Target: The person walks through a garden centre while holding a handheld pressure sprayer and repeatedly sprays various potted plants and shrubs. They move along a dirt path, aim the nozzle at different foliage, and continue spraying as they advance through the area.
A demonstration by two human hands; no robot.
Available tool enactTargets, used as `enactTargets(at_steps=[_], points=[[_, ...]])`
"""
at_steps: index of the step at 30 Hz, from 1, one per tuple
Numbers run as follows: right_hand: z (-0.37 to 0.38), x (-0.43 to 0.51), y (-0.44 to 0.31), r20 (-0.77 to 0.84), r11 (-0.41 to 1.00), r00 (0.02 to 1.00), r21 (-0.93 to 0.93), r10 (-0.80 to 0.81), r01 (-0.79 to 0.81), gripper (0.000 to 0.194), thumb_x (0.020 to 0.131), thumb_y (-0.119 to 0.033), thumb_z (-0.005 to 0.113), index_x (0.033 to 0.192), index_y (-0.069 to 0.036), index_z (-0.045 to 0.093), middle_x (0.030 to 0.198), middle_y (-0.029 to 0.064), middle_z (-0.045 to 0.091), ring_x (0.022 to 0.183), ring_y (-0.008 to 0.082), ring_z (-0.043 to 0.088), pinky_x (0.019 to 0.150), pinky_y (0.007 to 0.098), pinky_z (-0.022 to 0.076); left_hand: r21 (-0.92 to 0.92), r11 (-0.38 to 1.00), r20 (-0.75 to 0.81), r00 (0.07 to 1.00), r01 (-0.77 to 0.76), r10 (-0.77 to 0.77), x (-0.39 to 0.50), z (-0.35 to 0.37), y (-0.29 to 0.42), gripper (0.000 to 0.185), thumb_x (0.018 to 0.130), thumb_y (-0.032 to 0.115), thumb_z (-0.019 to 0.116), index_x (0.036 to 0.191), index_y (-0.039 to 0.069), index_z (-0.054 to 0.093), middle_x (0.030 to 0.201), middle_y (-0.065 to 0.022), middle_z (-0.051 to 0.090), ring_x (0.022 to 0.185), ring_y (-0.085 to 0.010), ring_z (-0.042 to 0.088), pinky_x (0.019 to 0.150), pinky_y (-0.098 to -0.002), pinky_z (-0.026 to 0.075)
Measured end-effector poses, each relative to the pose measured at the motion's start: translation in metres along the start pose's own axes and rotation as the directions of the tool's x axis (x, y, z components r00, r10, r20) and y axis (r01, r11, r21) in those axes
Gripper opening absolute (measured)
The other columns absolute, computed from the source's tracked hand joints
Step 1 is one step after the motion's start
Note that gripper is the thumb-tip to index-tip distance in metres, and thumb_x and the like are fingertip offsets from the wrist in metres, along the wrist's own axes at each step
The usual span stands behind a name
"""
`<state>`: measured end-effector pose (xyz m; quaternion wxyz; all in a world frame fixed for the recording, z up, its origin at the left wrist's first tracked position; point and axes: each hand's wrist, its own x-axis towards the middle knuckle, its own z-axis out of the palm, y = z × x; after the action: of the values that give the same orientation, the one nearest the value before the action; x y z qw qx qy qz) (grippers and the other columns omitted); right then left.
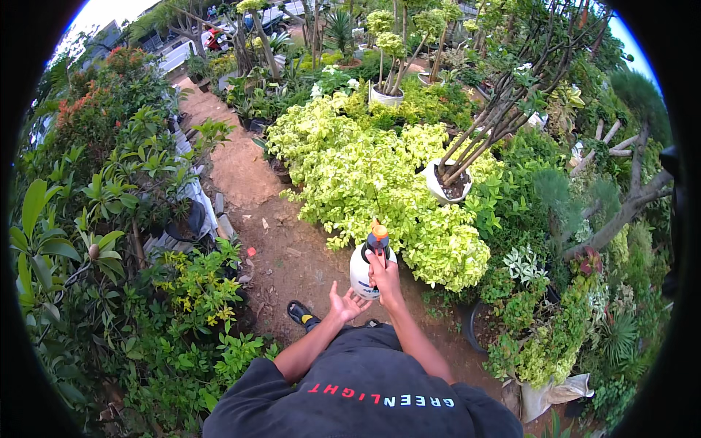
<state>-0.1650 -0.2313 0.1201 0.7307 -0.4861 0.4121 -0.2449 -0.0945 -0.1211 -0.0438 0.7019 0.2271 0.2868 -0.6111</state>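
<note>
A white pump sprayer bottle (pixel 360 274) with a dark head and an orange knob is held upright in front of me. My right hand (pixel 383 276) is closed around its handle. Palm up and fingers spread, my left hand (pixel 346 305) is just below and left of the bottle; whether its fingertips touch the base I cannot tell. Directly beyond the sprayer grows a mass of yellow-green leafy plants (pixel 350 164). A white pot (pixel 435 189) holding a plant with several bare stems stands among them.
A dirt path (pixel 235 159) runs from my feet towards the upper left. Dense shrubs (pixel 191 339) and bricks (pixel 224 225) border it on the left. To the right are potted plants, a dark pot (pixel 472 328), a pale sack (pixel 547 397) and a thick-branched tree (pixel 619 219).
</note>
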Motion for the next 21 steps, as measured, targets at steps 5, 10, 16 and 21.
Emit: enactTargets(at_steps=[5, 10, 16, 21], points=[[-0.010, -0.004, -0.007, 0.021, 0.999, 0.999, 0.024, 0.043, -0.043, 0.040, 0.087, -0.036, 0.066, 0.061, -0.009, 0.051, 0.050, -0.0014, 0.047, 0.040, 0.0072, 0.042, 0.040, 0.0234, 0.0341, 0.023, 0.999, -0.018, 0.999, 0.039, -0.038, -0.002, 0.009, -0.008, 0.090, 0.083, 0.074, 0.037, 0.148, 0.016, 0.019, 0.147, -0.0171, 0.028, 0.136, -0.0347, 0.030, 0.110, -0.0585, 0.023], [-0.019, -0.007, -0.002, 0.034, 0.998, 0.999, -0.058, 0.023, -0.021, 0.044, 0.085, -0.039, 0.067, 0.057, -0.009, 0.052, 0.051, -0.0025, 0.048, 0.041, 0.0066, 0.043, 0.040, 0.0238, 0.0343, 0.057, 0.993, -0.007, 0.995, 0.100, -0.100, 0.002, 0.011, -0.015, 0.092, 0.081, 0.076, 0.037, 0.146, 0.011, 0.022, 0.144, -0.0175, 0.033, 0.133, -0.0336, 0.035, 0.109, -0.0582, 0.023], [-0.027, -0.006, 0.007, -0.048, 0.999, 0.998, -0.035, 0.029, -0.031, 0.044, 0.086, -0.037, 0.066, 0.057, -0.007, 0.053, 0.051, -0.0024, 0.048, 0.041, 0.0061, 0.043, 0.040, 0.0246, 0.0320, 0.126, 0.980, -0.027, 0.988, 0.152, -0.150, 0.002, 0.010, -0.018, 0.096, 0.080, 0.077, 0.039, 0.144, 0.007, 0.024, 0.141, -0.0183, 0.038, 0.131, -0.0332, 0.038, 0.108, -0.0589, 0.025], [-0.026, -0.005, -0.001, -0.084, 1.000, 0.996, -0.016, 0.020, -0.021, 0.043, 0.085, -0.037, 0.068, 0.058, -0.008, 0.053, 0.050, -0.0017, 0.048, 0.041, 0.0070, 0.043, 0.040, 0.0236, 0.0338, 0.132, 0.974, 0.053, 0.980, 0.183, -0.191, 0.003, 0.015, -0.013, 0.096, 0.081, 0.078, 0.037, 0.145, 0.008, 0.024, 0.139, -0.0195, 0.040, 0.130, -0.0337, 0.040, 0.108, -0.0582, 0.026]])
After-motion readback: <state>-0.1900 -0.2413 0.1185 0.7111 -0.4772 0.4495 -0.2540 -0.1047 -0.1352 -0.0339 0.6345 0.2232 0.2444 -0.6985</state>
